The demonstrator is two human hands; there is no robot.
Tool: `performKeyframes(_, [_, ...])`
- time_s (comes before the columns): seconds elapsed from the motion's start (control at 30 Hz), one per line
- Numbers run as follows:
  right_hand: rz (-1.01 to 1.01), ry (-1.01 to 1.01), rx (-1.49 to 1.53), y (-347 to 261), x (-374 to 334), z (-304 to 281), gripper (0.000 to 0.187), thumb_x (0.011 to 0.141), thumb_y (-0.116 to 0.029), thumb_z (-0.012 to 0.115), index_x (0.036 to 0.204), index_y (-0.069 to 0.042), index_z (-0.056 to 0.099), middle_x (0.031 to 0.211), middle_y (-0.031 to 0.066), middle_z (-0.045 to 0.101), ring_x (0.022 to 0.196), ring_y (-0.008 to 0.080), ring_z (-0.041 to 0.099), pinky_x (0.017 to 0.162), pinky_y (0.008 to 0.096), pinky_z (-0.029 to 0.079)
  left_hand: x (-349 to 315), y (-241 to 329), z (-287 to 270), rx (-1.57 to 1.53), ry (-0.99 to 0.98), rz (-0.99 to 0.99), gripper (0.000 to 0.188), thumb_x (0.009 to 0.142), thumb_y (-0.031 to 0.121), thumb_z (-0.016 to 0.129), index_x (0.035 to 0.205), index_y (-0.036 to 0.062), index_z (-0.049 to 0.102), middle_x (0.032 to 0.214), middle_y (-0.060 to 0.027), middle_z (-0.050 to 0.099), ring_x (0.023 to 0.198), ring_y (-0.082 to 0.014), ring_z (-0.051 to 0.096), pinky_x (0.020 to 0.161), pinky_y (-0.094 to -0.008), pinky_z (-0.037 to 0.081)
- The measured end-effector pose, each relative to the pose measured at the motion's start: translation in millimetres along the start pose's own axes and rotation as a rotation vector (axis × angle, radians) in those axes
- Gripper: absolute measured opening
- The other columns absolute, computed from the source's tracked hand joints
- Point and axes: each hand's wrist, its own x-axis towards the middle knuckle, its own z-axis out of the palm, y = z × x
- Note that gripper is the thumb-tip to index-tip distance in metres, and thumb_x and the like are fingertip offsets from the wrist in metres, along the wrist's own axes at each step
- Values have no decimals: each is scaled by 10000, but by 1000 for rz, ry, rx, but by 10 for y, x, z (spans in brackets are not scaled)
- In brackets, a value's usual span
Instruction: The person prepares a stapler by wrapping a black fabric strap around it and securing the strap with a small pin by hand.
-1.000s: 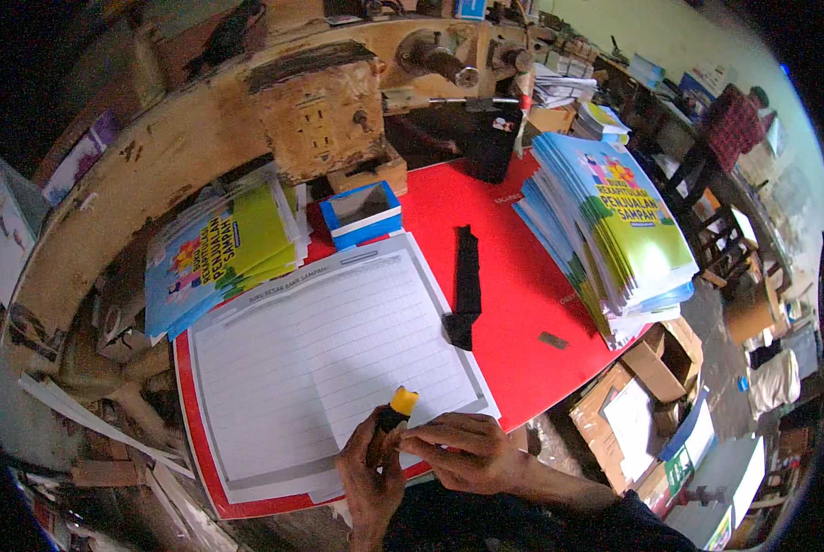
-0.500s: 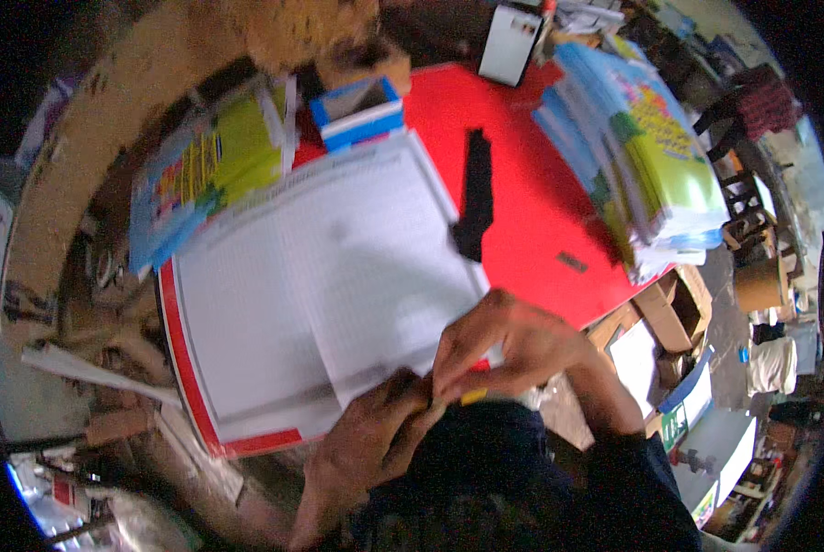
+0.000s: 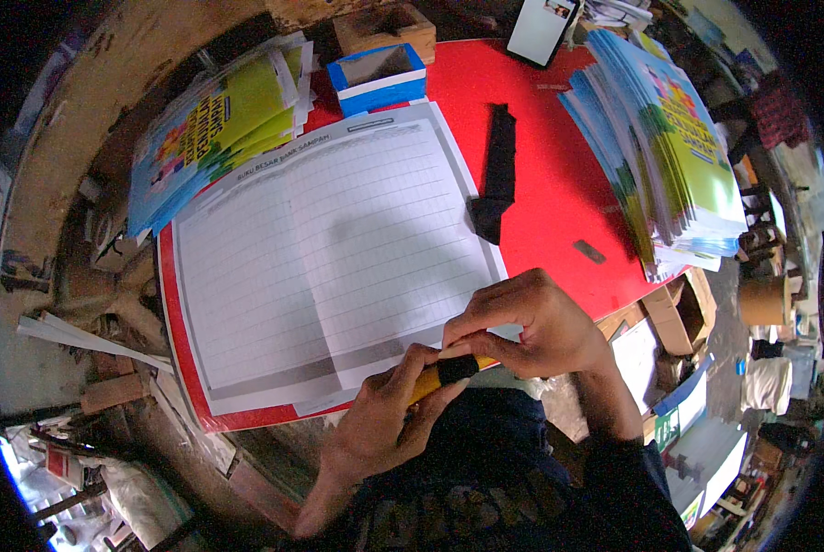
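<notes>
My left hand (image 3: 375, 421) is closed around a slim yellow tool with a black band (image 3: 458, 370), just past the near edge of the red tabletop. My right hand (image 3: 545, 327) pinches the same tool near its other end, and its fingertips meet those of the left. Fingers cover both ends, so its exact kind cannot be made out. Beyond the hands, a large printed sheet with ruled lines (image 3: 357, 248) lies flat, creased down the middle. A long black strip (image 3: 499, 161) rests by its right edge.
The red tabletop (image 3: 559, 202) carries a stack of colourful booklets (image 3: 688, 147) at right and more booklets (image 3: 205, 138) at left. A blue-and-white box (image 3: 380, 87), a wooden block (image 3: 384, 29) and a phone (image 3: 542, 32) stand at the back. A small grey piece (image 3: 589, 251) lies right.
The view has shifted slightly and sharpened. Both hands have turned, showing more of the yellow tool with its black band between them. The sheet and booklets stay in place on the table.
</notes>
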Motion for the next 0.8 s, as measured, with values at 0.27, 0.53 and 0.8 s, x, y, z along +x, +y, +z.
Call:
performKeyframes(0.27, [-78,273,-145,-244,21,146,142,782,56,690,911,-2,679,843,106,711,778,220,695,665,311,535,6,19,29,-633,335,-262,395,1050,393,411,1058,17,530,724,-6,525,524,-34,381,457,-202,284])
performKeyframes(0.53, [146,447,411,-198,-215,418,106,1021,-101,450,1009,5,443,891,196,671,755,217,674,673,325,544,25,-23,95,-1028,321,-188,491,1029,512,375,1088,38,484,814,-47,568,590,-74,462,487,-233,351])
performKeyframes(0.8, [167,573,505,-119,-201,490,151,1027,-158,458,1004,-8,448,788,138,622,700,182,627,654,306,521,-39,-56,179,-863,316,-50,460,1037,456,366,1223,35,392,967,-117,561,659,-102,512,510,-231,418])
